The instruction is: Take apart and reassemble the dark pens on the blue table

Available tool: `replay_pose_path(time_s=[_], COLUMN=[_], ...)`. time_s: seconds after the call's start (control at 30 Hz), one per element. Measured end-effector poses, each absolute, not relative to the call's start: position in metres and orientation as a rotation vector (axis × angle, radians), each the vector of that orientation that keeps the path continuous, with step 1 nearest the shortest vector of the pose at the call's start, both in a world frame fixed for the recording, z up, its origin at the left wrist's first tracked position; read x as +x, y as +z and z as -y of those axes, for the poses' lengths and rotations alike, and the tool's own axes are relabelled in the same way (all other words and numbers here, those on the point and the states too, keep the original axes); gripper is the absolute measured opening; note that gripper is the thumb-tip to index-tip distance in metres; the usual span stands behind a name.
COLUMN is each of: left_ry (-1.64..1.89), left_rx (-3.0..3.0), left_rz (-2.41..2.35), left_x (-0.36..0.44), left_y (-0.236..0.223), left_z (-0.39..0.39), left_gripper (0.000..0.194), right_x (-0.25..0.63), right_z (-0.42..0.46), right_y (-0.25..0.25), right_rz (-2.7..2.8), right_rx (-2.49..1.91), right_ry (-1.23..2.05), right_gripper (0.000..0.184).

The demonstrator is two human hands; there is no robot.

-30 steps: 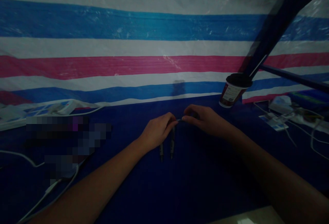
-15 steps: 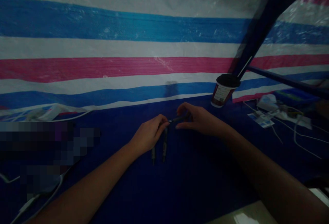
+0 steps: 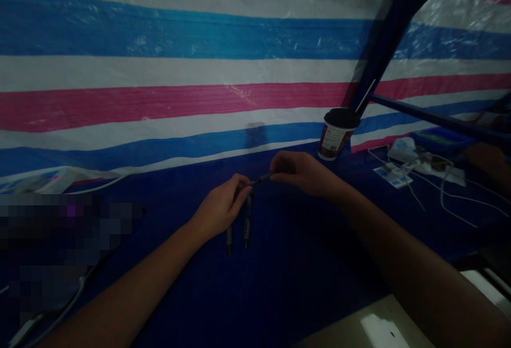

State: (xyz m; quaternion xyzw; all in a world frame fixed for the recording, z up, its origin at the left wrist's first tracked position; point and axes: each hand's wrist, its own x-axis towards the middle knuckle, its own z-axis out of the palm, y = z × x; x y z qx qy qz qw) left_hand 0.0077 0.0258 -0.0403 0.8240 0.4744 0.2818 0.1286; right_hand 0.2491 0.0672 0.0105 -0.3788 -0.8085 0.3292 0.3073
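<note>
- A pen (image 3: pixel 262 179) is clamped in the grips of left hand (image 3: pixel 219 207) and right hand (image 3: pixel 297 172), near the table's (image 3: pixel 295 263) far edge.
- Two other pens (image 3: pixel 247 225) are set well inside the near edge.

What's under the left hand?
The leftmost pen runs under the left hand; its lower end shows against the blue tabletop. Its upper part and anything else beneath are covered.
</note>
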Motion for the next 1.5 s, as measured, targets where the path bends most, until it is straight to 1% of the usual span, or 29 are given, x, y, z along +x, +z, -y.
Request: replay_pose_path(time_s=[0.17,0.33,0.5,0.7,0.77,0.83,0.87,0.9,0.97,1.07,1.1,1.13,1.17,1.2,1.27,1.33,1.37,1.43,1.47,1.5], left_ry=[0.854,0.920,0.931,0.969,0.999,1.020,1.027,1.031,1.040,1.058,1.053,1.050,1.047,1.041,1.034,1.036,1.039,1.059,1.065,1.073], left_rx=[2.449,2.437,2.452,2.483,2.507,2.536,2.551,2.562,2.566,2.561,2.565,2.571,2.577,2.580,2.586,2.601,2.616,2.654,2.668,2.675], left_rz=[-1.334,-1.350,-1.338,-1.321,-1.315,-1.317,-1.321,-1.328,-1.351,-1.362,-1.359,-1.355,-1.351,-1.349,-1.339,-1.324,-1.309,-1.269,-1.255,-1.247], left_x=[0.008,0.008,0.009,0.006,0.005,0.005,0.005,0.005,0.005,0.004,0.004,0.004,0.004,0.005,0.005,0.006,0.006,0.005,0.005,0.005], left_y=[-0.039,-0.038,-0.039,-0.041,-0.042,-0.042,-0.042,-0.043,-0.043,-0.044,-0.044,-0.044,-0.043,-0.043,-0.042,-0.042,-0.042,-0.043,-0.043,-0.044], left_z=[-0.024,-0.025,-0.025,-0.024,-0.025,-0.026,-0.027,-0.027,-0.028,-0.028,-0.029,-0.029,-0.028,-0.028,-0.028,-0.028,-0.028,-0.028,-0.029,-0.029], left_gripper=[0.021,0.023,0.022,0.022,0.021,0.021,0.021,0.022,0.023,0.022,0.022,0.022,0.022,0.023,0.023,0.023,0.022,0.022,0.022,0.022], right_x=[0.249,0.248,0.248,0.240,0.239,0.241,0.243,0.245,0.247,0.249,0.249,0.249,0.249,0.249,0.249,0.249,0.249,0.249,0.248,0.247], right_z=[-0.071,-0.072,-0.071,-0.065,-0.064,-0.063,-0.063,-0.063,-0.063,-0.062,-0.062,-0.061,-0.061,-0.060,-0.060,-0.059,-0.059,-0.059,-0.058,-0.057], right_y=[0.010,0.009,0.008,0.003,0.002,0.003,0.004,0.005,0.008,0.010,0.011,0.011,0.011,0.011,0.012,0.013,0.014,0.014,0.014,0.014], right_rz=[1.840,1.712,1.732,1.854,1.912,2.021,2.071,2.108,2.159,2.295,2.340,2.359,2.351,2.327,2.288,2.320,2.355,2.400,2.400,2.405], right_rx=[-0.838,-0.817,-0.850,-0.838,-0.948,-1.113,-1.168,-1.183,-1.105,-1.073,-1.136,-1.198,-1.233,-1.226,-1.116,-1.077,-1.132,-1.284,-1.318,-1.300], right_ry=[1.017,0.977,0.951,1.084,1.006,0.848,0.772,0.723,0.701,0.673,0.642,0.598,0.559,0.535,0.533,0.567,0.561,0.466,0.414,0.382], right_gripper=[0.020,0.025,0.024,0.024,0.026,0.045,0.052,0.052,0.035,0.024,0.029,0.040,0.045,0.043,0.032,0.027,0.031,0.052,0.054,0.049])
